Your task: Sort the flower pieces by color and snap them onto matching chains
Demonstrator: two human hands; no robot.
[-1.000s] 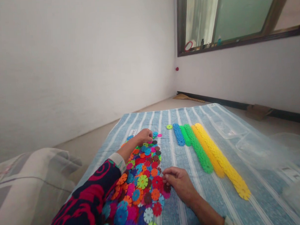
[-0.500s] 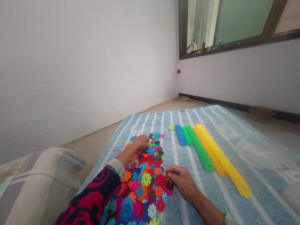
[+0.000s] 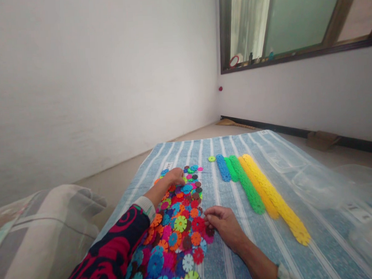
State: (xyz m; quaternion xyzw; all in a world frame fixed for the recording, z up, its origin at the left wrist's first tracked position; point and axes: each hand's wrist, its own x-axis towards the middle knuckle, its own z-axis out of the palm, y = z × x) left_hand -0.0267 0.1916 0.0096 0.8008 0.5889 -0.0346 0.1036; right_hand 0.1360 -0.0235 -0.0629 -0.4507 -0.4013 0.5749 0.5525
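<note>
Head view: a blue striped sheet lies spread flat, with a bare white wall on the left and a window high on the right.

- A loose pile of plastic discs covers the left part of the sheet. They are notched and flower-shaped, in mixed orange, red, blue, pink, brown and lime, and run from the near edge toward the far end.
- The left hand rests palm down on the far end of the pile, fingers curled over the discs. Cannot tell whether it grips one. Its sleeve, dark with red swirls, lies across the pile's left edge.
- The right hand sits on the sheet at the pile's right edge, nearer the person. Thumb and fingertips are drawn together against the red and dark discs there. Cannot tell whether a disc is pinched between them.
- Well to the right of the pile, sorted rows of discs lie side by side, touching: a short blue row, a short green row, a long green row, an orange-yellow row, and a yellow row, the longest.
- One lime disc lies alone just left of the blue row's far end.
- Clear plastic bags lie on the sheet's right side, beyond the yellow row.
- A grey bundle of cloth lies off the sheet at the left.
</note>
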